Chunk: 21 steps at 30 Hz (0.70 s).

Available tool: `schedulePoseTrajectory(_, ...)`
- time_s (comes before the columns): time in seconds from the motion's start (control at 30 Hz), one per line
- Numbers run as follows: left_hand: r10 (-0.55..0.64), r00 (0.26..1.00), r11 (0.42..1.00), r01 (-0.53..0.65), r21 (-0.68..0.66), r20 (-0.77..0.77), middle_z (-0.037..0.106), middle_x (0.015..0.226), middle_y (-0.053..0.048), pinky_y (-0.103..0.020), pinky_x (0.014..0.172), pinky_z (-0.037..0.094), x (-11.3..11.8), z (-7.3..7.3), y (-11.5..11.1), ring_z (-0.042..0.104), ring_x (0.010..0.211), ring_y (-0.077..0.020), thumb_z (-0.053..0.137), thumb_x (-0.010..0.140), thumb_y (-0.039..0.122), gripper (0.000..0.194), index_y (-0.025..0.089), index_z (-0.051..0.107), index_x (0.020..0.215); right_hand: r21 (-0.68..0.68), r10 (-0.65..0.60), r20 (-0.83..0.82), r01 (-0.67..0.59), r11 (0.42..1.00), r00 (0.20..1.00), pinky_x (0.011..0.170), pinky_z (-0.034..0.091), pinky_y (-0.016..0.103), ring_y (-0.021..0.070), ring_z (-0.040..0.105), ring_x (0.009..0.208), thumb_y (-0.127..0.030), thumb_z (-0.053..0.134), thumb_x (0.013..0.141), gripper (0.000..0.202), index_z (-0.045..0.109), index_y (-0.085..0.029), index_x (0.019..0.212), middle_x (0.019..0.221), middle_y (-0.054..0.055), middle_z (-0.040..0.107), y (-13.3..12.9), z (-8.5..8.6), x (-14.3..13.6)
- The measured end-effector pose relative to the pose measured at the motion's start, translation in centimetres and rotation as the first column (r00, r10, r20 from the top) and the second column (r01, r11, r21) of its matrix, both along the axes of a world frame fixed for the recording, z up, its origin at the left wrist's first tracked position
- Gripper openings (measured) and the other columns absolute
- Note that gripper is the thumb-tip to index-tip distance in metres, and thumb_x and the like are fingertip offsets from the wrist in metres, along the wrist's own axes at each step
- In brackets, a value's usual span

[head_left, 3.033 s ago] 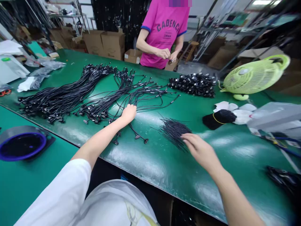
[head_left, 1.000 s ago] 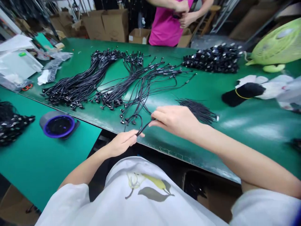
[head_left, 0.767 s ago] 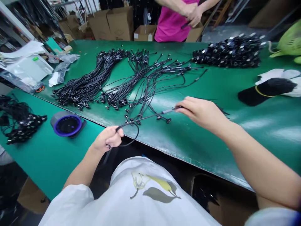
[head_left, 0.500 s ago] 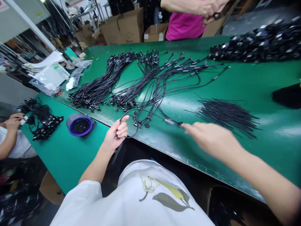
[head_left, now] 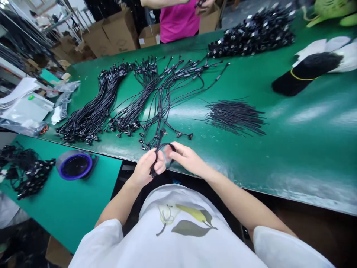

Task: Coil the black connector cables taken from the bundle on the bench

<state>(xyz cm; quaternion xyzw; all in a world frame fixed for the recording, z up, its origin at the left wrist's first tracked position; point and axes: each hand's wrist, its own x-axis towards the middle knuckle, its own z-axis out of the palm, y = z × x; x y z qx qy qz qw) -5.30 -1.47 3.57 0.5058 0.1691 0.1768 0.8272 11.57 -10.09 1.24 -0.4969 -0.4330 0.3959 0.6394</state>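
Both hands meet at the front edge of the green table [head_left: 281, 156], around one black cable [head_left: 164, 144] bent into a loop. My left hand [head_left: 147, 166] is closed on the gathered cable, with a connector end sticking up above the fingers. Fingers of my right hand [head_left: 185, 158] curl round the right side of the loop; its fingertips are blurred. Just beyond lie loose black cables [head_left: 167, 96] with small connectors at their ends. To the right rests a spread of thin black ties [head_left: 237, 116], perhaps twist ties.
A thick bundle of cables [head_left: 97, 100] lies further left. At the right is a black bundle with a yellow band [head_left: 301, 76], and behind it a heap of coiled cables [head_left: 251, 31]. A purple-rimmed round container [head_left: 75, 165] stands on the side table. Someone in pink [head_left: 180, 22] works opposite.
My right hand has come left from the cable's far end to beside my left hand. The cable is now wound into a small loop. The view has shifted to the right.
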Motion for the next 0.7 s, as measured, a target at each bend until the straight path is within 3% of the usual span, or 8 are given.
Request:
schedulePoseTrajectory(0.07, 0.001, 0.999, 0.999, -0.003, -0.032, -0.053, 0.051, 0.061, 0.000, -0.026, 0.067, 0.045, 0.3, -0.2, -0.5, 0.057, 0.067, -0.0147, 0.064, 0.085, 0.051, 0.036, 0.016, 0.057, 0.080, -0.089, -0.027, -0.263, 0.003, 0.996, 0.964, 0.056, 0.039, 0.024, 0.0075, 0.035, 0.050, -0.052, 0.061, 0.086, 0.037, 0.056, -0.017, 0.075, 0.058, -0.005, 0.044, 0.3, -0.7, -0.5)
schedulePoseTrajectory(0.13, 0.064, 0.994, 0.997, -0.067, -0.028, -0.085, 0.053, 0.065, -0.001, -0.031, 0.082, 0.046, 0.5, -0.8, -1.2, 0.059, 0.079, -0.0171, 0.065, 0.083, 0.052, 0.037, 0.016, 0.057, 0.079, -0.107, -0.057, -0.476, 0.006, 0.994, 0.878, 0.048, 0.031, 0.021, 0.0051, 0.023, 0.047, -0.047, 0.069, 0.081, 0.037, 0.053, -0.017, 0.068, 0.055, -0.008, 0.035, 0.3, -0.6, -0.8)
schedulePoseTrajectory(0.2, 0.174, 0.980, 0.985, -0.175, -0.001, -0.092, 0.049, 0.064, 0.002, -0.033, 0.084, 0.046, 0.6, -1.5, -1.7, 0.055, 0.071, -0.0144, 0.062, 0.086, 0.051, 0.035, 0.018, 0.055, 0.080, -0.085, -0.025, -0.611, -0.034, 0.996, 0.791, 0.048, 0.031, 0.019, 0.0049, 0.028, 0.051, -0.043, 0.076, 0.074, 0.037, 0.052, -0.017, 0.068, 0.061, -0.006, 0.039, 0.2, -0.1, -1.1)
schedulePoseTrajectory(0.27, 0.237, 0.966, 0.970, -0.230, 0.075, -0.105, 0.047, 0.063, 0.004, -0.033, 0.079, 0.047, 0.6, -2.2, -1.9, 0.049, 0.063, -0.0125, 0.058, 0.089, 0.050, 0.033, 0.018, 0.055, 0.081, -0.082, -0.038, -0.668, -0.023, 0.996, 0.744, 0.053, 0.039, 0.019, 0.0076, 0.044, 0.062, -0.045, 0.077, 0.073, 0.036, 0.055, -0.018, 0.075, 0.073, -0.002, 0.049, 0.0, 0.4, -1.8)
schedulePoseTrajectory(0.37, 0.172, 0.968, 0.961, -0.125, 0.246, -0.184, 0.050, 0.067, 0.002, -0.033, 0.079, 0.046, 0.6, -2.7, -1.5, 0.051, 0.067, -0.0139, 0.056, 0.091, 0.047, 0.030, 0.018, 0.061, 0.095, -0.088, -0.097, -0.595, 0.055, 0.995, 0.798, 0.061, 0.047, 0.023, 0.0145, 0.057, 0.086, -0.054, 0.065, 0.083, 0.038, 0.060, -0.022, 0.101, 0.102, 0.004, 0.059, -0.3, 0.9, -3.2)
schedulePoseTrajectory(0.47, 0.100, 0.954, 0.926, 0.015, 0.378, -0.284, 0.057, 0.074, -0.001, -0.032, 0.082, 0.046, 0.7, -2.7, -1.2, 0.056, 0.076, -0.0169, 0.056, 0.091, 0.045, 0.032, 0.018, 0.062, 0.107, -0.068, -0.116, -0.422, 0.096, 0.993, 0.899, 0.054, 0.044, 0.022, 0.0154, 0.059, 0.086, -0.057, 0.049, 0.092, 0.041, 0.057, -0.022, 0.112, 0.116, 0.009, 0.059, -0.4, 0.9, -4.2)
schedulePoseTrajectory(0.6, -0.001, 0.933, 0.881, 0.171, 0.441, -0.360, 0.066, 0.105, -0.007, -0.036, 0.095, 0.044, 1.1, -3.3, -1.9, 0.058, 0.102, -0.0226, 0.058, 0.090, 0.041, 0.033, 0.020, 0.061, 0.116, -0.051, -0.263, -0.218, 0.258, 0.965, 0.940, 0.054, 0.044, 0.021, 0.0122, 0.060, 0.076, -0.055, 0.044, 0.095, 0.038, 0.052, -0.020, 0.085, 0.100, 0.005, 0.055, 0.0, 1.0, -4.4)
schedulePoseTrajectory(0.7, -0.053, 0.935, 0.899, 0.198, 0.391, -0.351, 0.064, 0.115, -0.008, -0.039, 0.101, 0.041, 1.1, -4.4, -2.6, 0.055, 0.113, -0.0243, 0.058, 0.090, 0.042, 0.034, 0.020, 0.063, 0.116, 0.029, -0.337, -0.123, 0.343, 0.939, 0.933, 0.057, 0.047, 0.023, 0.0121, 0.058, 0.075, -0.057, 0.045, 0.094, 0.042, 0.045, -0.020, 0.074, 0.093, 0.004, 0.051, 0.0, 1.4, -4.0)
